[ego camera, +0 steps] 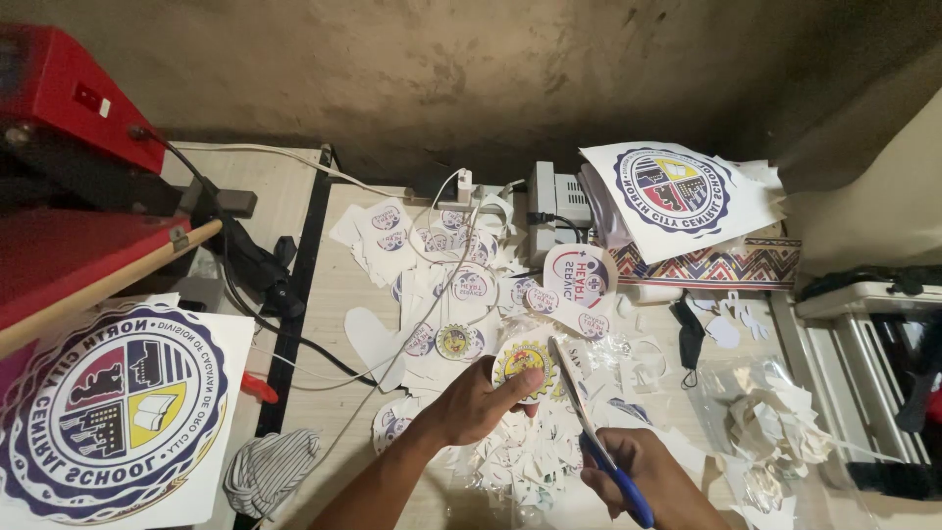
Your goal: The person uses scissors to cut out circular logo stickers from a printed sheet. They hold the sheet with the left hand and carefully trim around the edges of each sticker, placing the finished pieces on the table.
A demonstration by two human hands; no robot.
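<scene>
Scissors [601, 437] trimming a round emblem [523, 365] over a littered table [334, 294].

Left hand [481, 402] pinches the yellow emblem by its lower edge; right hand [643, 476] is closed through the blue handles, blades parted at the emblem's right rim. Cutting appears midway; the next snip likely needs the emblem turned into the blades. Scraps [510, 461], cut stickers [442, 285], white cables [432, 236] and a plastic bag [785, 422] crowd the workspace.

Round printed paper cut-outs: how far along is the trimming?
Done: trimmed round printed paper cut-outs and white paper scraps cover the table. In hand: left hand holds a yellow-centred round print; right hand works blue-handled scissors. Left: large printed sheets look uncut.
</scene>
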